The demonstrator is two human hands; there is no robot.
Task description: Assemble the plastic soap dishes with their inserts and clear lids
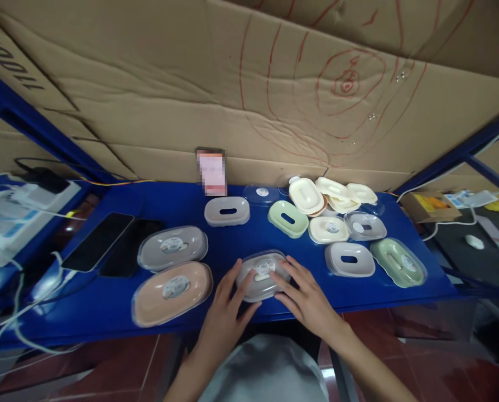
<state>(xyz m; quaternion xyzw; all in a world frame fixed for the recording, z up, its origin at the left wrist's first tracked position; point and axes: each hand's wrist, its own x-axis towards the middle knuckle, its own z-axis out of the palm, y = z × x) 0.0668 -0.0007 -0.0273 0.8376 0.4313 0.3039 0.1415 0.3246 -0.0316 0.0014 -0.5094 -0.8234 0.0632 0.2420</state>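
Note:
A grey soap dish (260,287) with a transparent lid and a round label (265,268) lies near the table's front edge, between my two hands. My left hand (235,296) grips its left side, thumb at the front edge and a fingertip on the lid. From the right, my right hand (300,287) holds it with fingers over the lid and thumb by the front edge. To the left are a lidded grey soap dish (151,251) and a lidded peach one (149,304). A grey dish (236,218) and a green dish (276,214), each with an oval slot, stand behind.
On the right sit a cream dish (318,233), a grey dish (336,269) and a lidded green dish (385,261). Cream parts (306,194) are piled behind them. Phones (99,243) and cables lie left. A screen (212,173) leans on the cardboard wall (169,89).

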